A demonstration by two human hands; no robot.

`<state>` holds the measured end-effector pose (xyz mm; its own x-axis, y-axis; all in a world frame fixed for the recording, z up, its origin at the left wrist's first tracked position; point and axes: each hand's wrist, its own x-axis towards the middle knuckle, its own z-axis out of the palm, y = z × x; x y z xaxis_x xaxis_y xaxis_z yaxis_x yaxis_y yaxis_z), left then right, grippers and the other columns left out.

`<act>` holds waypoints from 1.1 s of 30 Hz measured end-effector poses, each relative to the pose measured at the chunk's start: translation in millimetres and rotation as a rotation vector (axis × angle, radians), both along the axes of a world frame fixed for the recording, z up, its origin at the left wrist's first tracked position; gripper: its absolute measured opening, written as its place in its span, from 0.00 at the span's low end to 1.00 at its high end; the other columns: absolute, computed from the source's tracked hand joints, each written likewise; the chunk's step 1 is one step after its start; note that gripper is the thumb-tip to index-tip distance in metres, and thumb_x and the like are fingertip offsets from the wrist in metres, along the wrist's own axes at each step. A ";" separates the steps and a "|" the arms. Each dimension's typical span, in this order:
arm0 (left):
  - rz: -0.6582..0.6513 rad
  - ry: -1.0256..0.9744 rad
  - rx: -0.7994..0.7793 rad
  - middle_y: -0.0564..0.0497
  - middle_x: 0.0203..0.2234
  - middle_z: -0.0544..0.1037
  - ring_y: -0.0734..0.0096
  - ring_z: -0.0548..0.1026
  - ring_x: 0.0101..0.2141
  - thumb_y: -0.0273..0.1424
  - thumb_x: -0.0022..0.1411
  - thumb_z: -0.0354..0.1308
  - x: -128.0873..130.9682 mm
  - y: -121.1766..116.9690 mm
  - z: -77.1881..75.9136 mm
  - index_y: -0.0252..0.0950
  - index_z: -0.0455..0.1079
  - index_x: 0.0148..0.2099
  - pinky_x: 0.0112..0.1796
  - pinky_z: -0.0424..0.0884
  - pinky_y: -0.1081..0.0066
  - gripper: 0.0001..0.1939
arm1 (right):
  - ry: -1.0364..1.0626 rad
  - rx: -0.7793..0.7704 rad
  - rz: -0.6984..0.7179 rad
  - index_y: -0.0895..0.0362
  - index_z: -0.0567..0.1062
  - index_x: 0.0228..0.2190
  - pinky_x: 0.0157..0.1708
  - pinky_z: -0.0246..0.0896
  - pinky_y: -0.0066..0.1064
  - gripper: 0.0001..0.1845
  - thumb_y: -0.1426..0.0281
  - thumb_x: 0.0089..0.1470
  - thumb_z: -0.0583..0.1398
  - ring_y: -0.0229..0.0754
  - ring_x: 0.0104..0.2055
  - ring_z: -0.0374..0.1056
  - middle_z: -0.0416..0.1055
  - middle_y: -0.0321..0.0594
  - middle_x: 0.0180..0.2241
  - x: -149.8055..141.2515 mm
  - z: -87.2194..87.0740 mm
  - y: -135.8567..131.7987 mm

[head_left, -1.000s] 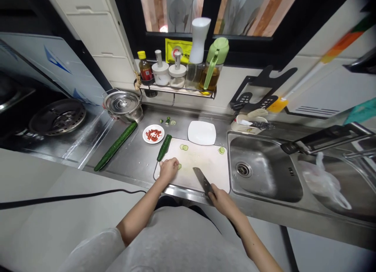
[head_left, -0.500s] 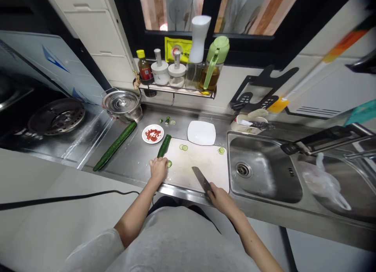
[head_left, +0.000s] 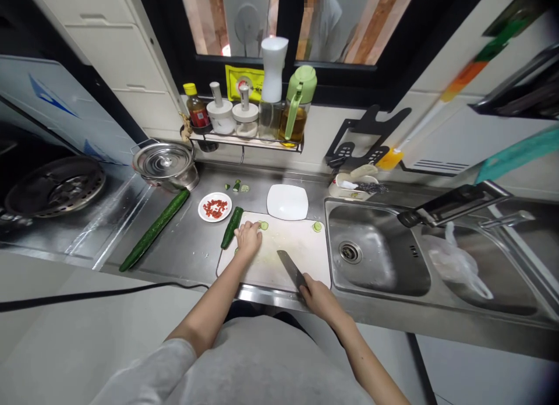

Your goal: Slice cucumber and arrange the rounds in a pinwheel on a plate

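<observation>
My right hand [head_left: 317, 295] grips the handle of a kitchen knife [head_left: 290, 267]. Its blade points up and left over the white cutting board [head_left: 301, 247]. Over the board's left part, my left hand [head_left: 248, 239] reaches with its fingers a little apart, right beside some cucumber slices [head_left: 264, 225]. Whether the fingertips touch them I cannot tell. A cut length of cucumber [head_left: 232, 228] lies along the board's left edge. Partly behind my left hand, a bit of green cucumber [head_left: 236, 251] shows on the board. More cucumber slices [head_left: 317, 226] rest in its upper right corner.
A white plate [head_left: 287, 201] stands behind the board, and a small dish of chopped red bits [head_left: 215, 207] to the left. A whole cucumber [head_left: 154, 230] lies near a lidded steel pot [head_left: 165, 163]. The sink [head_left: 379, 247] adjoins on the right; a seasoning shelf [head_left: 247, 141] hangs above.
My left hand first moved left, carrying a cucumber slice to the board's left edge. Now it is back up and right, near the upper slices. The knife stays much the same; the view has shifted.
</observation>
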<state>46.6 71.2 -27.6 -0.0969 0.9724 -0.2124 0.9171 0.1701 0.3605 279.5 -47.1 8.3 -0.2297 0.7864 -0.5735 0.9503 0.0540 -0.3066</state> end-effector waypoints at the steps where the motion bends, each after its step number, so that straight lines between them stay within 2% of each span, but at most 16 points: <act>1: -0.010 0.008 -0.005 0.44 0.47 0.70 0.56 0.64 0.49 0.32 0.63 0.48 3.4 7.6 -0.6 0.47 0.67 0.55 0.47 0.53 0.59 0.19 | -0.002 -0.004 -0.004 0.58 0.63 0.46 0.32 0.47 0.28 0.12 0.68 0.63 0.48 0.44 0.40 0.69 0.74 0.48 0.38 0.1 0.1 0.3; 5: -0.096 0.030 0.002 0.43 0.47 0.69 0.55 0.63 0.50 0.30 0.64 0.46 7.6 26.5 -6.7 0.46 0.68 0.54 0.47 0.52 0.58 0.19 | -0.020 -0.017 -0.045 0.57 0.63 0.47 0.32 0.47 0.28 0.13 0.67 0.63 0.47 0.43 0.40 0.69 0.74 0.48 0.38 1.8 2.7 -0.3; 9: -0.163 0.045 0.025 0.42 0.45 0.70 0.55 0.63 0.50 0.29 0.65 0.44 6.7 31.7 -11.8 0.44 0.71 0.49 0.47 0.52 0.57 0.17 | -0.019 -0.039 -0.070 0.57 0.63 0.47 0.32 0.46 0.27 0.13 0.68 0.63 0.47 0.43 0.40 0.69 0.74 0.47 0.38 5.6 5.2 -2.4; 13: -0.158 0.030 0.038 0.43 0.43 0.73 0.57 0.65 0.49 0.26 0.63 0.46 8.1 33.6 -6.4 0.40 0.71 0.43 0.47 0.52 0.58 0.13 | -0.028 -0.046 -0.074 0.57 0.63 0.46 0.31 0.46 0.28 0.12 0.68 0.63 0.47 0.43 0.39 0.69 0.73 0.47 0.38 8.6 3.6 -4.1; 16: -0.118 -0.031 -0.010 0.46 0.40 0.77 0.60 0.69 0.46 0.25 0.61 0.48 6.9 32.5 1.7 0.39 0.71 0.40 0.47 0.53 0.60 0.11 | -0.027 -0.019 -0.065 0.58 0.64 0.45 0.31 0.46 0.28 0.12 0.68 0.62 0.47 0.43 0.39 0.69 0.74 0.47 0.37 8.1 3.1 -4.2; 19: -0.030 -0.178 -0.121 0.52 0.37 0.79 0.65 0.72 0.41 0.28 0.59 0.52 1.5 23.5 6.0 0.41 0.71 0.40 0.45 0.56 0.64 0.09 | -0.033 -0.010 -0.051 0.58 0.64 0.45 0.31 0.45 0.29 0.13 0.67 0.63 0.47 0.44 0.39 0.69 0.74 0.46 0.37 4.2 5.8 -3.2; 22: 0.010 -0.287 -0.217 0.55 0.36 0.80 0.69 0.74 0.38 0.30 0.55 0.56 -4.8 4.9 3.5 0.42 0.73 0.39 0.44 0.58 0.67 0.08 | -0.041 0.011 -0.036 0.57 0.63 0.45 0.30 0.45 0.29 0.13 0.67 0.63 0.46 0.44 0.39 0.69 0.74 0.47 0.37 -2.8 9.4 -2.6; 27: -0.063 -0.157 -0.227 0.53 0.34 0.80 0.65 0.74 0.39 0.27 0.54 0.54 -9.8 -25.5 -6.6 0.42 0.73 0.38 0.47 0.56 0.62 0.10 | -0.074 -0.002 0.010 0.57 0.63 0.46 0.29 0.46 0.29 0.13 0.68 0.63 0.45 0.45 0.37 0.69 0.74 0.46 0.36 -20.4 14.3 -2.4; 33: -0.088 -0.063 -0.195 0.50 0.37 0.80 0.61 0.71 0.45 0.27 0.56 0.53 -14.3 -29.6 -11.7 0.43 0.75 0.38 0.47 0.55 0.60 0.11 | -0.093 -0.013 0.086 0.57 0.62 0.46 0.32 0.50 0.30 0.13 0.73 0.61 0.45 0.45 0.38 0.70 0.74 0.47 0.36 -40.6 15.8 2.1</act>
